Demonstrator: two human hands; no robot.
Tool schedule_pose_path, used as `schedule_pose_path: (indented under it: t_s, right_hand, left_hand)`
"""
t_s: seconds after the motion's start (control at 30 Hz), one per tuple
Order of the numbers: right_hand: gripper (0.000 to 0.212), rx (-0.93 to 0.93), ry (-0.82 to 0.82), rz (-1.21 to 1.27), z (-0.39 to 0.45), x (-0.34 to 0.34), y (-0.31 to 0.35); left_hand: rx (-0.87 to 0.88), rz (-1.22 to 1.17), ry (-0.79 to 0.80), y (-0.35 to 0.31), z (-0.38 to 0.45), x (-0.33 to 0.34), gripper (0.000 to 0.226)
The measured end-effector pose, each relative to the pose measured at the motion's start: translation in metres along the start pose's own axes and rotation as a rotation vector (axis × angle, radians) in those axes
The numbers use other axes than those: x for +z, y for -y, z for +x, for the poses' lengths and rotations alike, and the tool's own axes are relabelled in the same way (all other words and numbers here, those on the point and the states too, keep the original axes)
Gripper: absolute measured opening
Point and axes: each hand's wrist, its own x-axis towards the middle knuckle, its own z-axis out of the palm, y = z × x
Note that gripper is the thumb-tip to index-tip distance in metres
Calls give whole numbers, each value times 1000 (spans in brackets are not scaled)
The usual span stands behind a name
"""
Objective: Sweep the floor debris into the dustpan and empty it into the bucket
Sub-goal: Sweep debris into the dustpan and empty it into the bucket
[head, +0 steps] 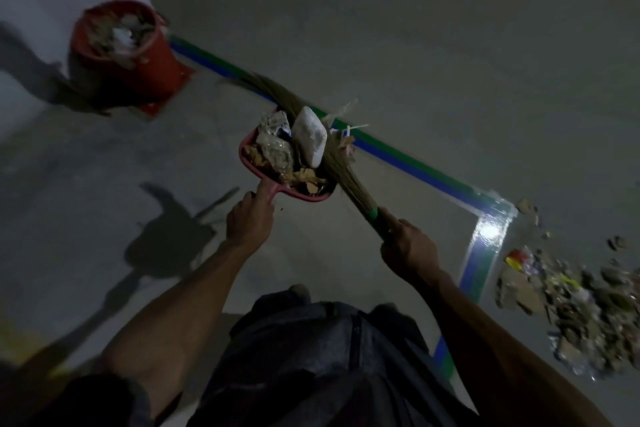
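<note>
My left hand (250, 222) gripped the handle of the loaded dustpan (249, 163), and my right hand (408, 248) held the broom (332, 163), its bristles pinning the debris (310, 135). The bucket (117, 52) stood well beyond the dustpan, already holding rubbish. I judged it best to keep the pan level and the broom pressing until the pan was over the rim.

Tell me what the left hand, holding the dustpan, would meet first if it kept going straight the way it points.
Probably the red bucket: the left hand points the loaded dustpan up-left toward it, though depth is unclear.
</note>
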Motion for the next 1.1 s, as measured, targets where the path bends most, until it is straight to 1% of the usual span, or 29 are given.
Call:
schedule_pose_path:
  t_s: [0.17, 0.33, 0.57, 0.8, 0.97, 1.1]
  right_hand:
    - [73, -86, 10, -40, 61, -3, 83]
    - [75, -178, 55, -70, 134, -3, 153]
    - [74, -259, 65, -126, 257, 5, 244]
    - [74, -337, 85, -160, 361, -5, 353]
    - [75, -336, 110, -178, 419, -3, 431]
    - [75, -298, 119, -186, 464, 18, 495]
  left_hand:
    - [-87, -30, -86, 62, 38, -50, 55]
    - [-156, -85, -160, 120, 85, -85, 54]
    - [-217, -92, -217, 199, 185, -128, 55]
    - [-292, -98, -272, 266, 279, -196, 51]
    - [-323, -120, -284, 322, 330, -235, 53]
    - [-310, -128, -258, 384, 382, -264, 53]
